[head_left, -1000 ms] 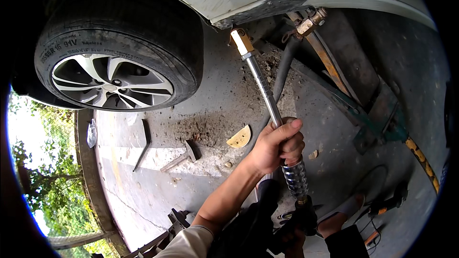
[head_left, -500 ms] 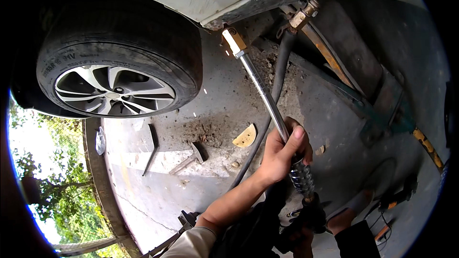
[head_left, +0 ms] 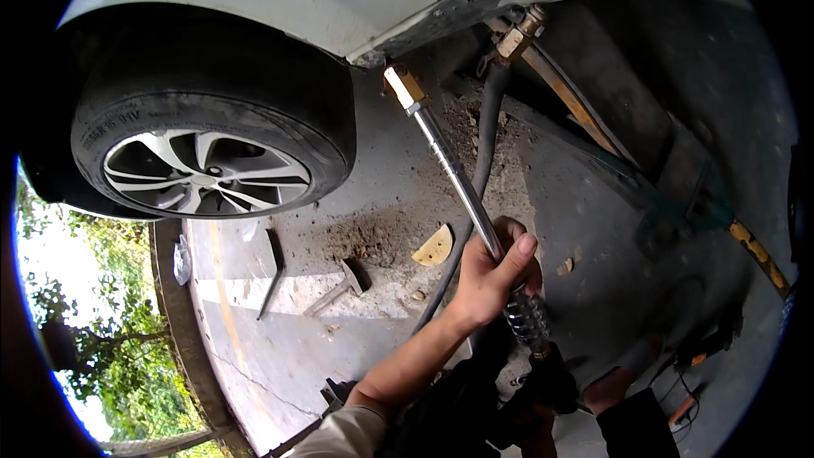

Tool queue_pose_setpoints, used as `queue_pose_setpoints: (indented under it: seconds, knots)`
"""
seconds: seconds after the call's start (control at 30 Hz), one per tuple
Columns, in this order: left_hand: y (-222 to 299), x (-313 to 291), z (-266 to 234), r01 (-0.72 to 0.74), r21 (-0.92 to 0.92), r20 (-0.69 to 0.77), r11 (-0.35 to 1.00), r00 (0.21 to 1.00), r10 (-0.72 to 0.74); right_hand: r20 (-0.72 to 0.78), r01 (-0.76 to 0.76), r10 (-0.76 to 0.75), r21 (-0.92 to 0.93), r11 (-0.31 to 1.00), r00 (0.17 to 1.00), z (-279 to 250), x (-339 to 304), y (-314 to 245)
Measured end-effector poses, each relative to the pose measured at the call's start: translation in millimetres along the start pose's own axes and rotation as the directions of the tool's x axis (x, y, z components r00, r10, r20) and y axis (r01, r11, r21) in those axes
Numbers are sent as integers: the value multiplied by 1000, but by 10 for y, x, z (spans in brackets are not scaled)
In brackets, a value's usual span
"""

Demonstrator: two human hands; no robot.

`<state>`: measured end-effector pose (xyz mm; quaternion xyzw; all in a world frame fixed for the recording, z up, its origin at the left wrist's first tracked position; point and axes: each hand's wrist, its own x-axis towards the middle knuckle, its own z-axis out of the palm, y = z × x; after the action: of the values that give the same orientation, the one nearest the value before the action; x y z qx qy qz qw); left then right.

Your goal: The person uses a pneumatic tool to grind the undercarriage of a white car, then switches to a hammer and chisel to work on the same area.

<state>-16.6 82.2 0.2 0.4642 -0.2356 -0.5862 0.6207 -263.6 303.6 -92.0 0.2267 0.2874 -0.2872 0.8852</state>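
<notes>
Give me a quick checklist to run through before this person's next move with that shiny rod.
1. Left hand closed around the chrome rod: ok.
2. Right hand firm on the tool's dark rear end: cannot tell; too dark there.
3. Brass-coloured tip touching the car's lower edge: cannot tell; it looks very close.
4. Left hand gloved: not ok; it is bare.
5. Floor free of loose things: not ok; a hammer and a pale half-disc lie there.

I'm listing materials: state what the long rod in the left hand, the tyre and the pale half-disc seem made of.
Rod: metal, probably chromed or polished steel, given its bright reflective streaks. Tyre: matte black rubber, judging by its dull, dusty surface. Half-disc: matte yellow with dark spots; possibly wood, plastic or foam, unclear.
</notes>
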Motion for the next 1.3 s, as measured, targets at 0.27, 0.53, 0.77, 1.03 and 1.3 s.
queue_pose_setpoints:
  seconds: [0.27,0.53,0.77,1.03,1.3]
  knots:
    - [294,338,-50,-94,97,-48,991,994,99,-12,2,-2,-2,1000,1000,29,76,-46]
    - [198,275,-518,194,-234,492,953,869,-56,-36,22,-22,-12,1000,999,-10,20,-80]
    - [57,447,-698,124,-265,614,956,786,68,-38,-11,10,-20,1000,999,24,23,-43]
    - [367,-112,-83,97,432,-147,897,989,-36,-48,3,-4,-30,1000,999,11,7,-76]
    - [82,224,-266,258,-380,162,888,964,-211,45,22,-19,-73,997,999,50,284,-133]
